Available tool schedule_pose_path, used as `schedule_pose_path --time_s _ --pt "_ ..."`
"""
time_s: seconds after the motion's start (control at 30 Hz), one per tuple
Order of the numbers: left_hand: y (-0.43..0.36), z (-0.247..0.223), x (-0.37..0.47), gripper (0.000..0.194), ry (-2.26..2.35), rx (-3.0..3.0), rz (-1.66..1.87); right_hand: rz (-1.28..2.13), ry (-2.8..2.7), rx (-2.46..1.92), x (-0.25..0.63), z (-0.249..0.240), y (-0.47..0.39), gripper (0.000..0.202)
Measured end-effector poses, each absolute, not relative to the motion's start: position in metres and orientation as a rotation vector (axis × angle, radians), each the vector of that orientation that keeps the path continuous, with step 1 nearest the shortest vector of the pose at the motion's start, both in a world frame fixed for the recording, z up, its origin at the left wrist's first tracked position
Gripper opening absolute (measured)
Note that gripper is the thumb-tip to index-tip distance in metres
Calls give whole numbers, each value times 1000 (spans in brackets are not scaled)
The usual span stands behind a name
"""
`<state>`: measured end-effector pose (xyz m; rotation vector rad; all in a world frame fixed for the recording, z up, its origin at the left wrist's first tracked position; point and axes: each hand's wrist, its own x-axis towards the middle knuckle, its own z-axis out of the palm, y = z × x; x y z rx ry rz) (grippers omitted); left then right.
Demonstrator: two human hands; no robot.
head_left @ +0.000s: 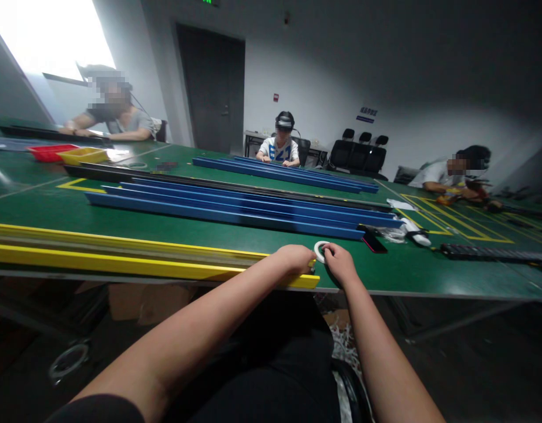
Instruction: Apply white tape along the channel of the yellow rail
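Observation:
A long yellow channel (165,262) lies along the near edge of the green table. Over its right end rests my left hand (298,259), fingers curled down at the channel; what they hold is too small to make out. Just right of it, a white ring-shaped roll (319,251) is at the fingers of my right hand (339,262), which are closed on its right side. Behind the hands, blue channels (226,214) lie side by side, with a dark phone (374,241) near their right end.
On the green table (411,273) are a black strip (486,252), a red tray (53,153), a yellow tray (83,155), a black rail (165,177) and more blue channels (275,173). Three people sit around its far sides. Clear plastic wrap (391,235) lies right of the phone.

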<state>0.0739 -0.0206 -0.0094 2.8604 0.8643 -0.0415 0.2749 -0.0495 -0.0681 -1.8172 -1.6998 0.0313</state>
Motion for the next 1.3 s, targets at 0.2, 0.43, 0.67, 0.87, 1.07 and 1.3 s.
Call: schedule_pose_path --time_s 0.2,0.43,0.67,0.87,1.07,1.3 --pt "-20 -10 74 33 855 2865 -27 42 -1692 -1834 275 -67 -50 28" --pt "-19 -12 75 36 868 2862 -28 36 -1698 -1819 275 -67 -50 28" --pt "-18 -13 76 37 872 2862 -39 40 -1689 -1836 275 -67 -50 27" --pt "-19 -12 75 36 883 2856 -42 55 -1684 -1821 274 -66 -51 28" --pt "-20 -11 75 35 883 2854 -44 58 -1680 -1815 274 -66 -50 28" --pt "-17 -15 76 38 872 2868 -33 86 -1646 -1818 275 -66 -51 28"
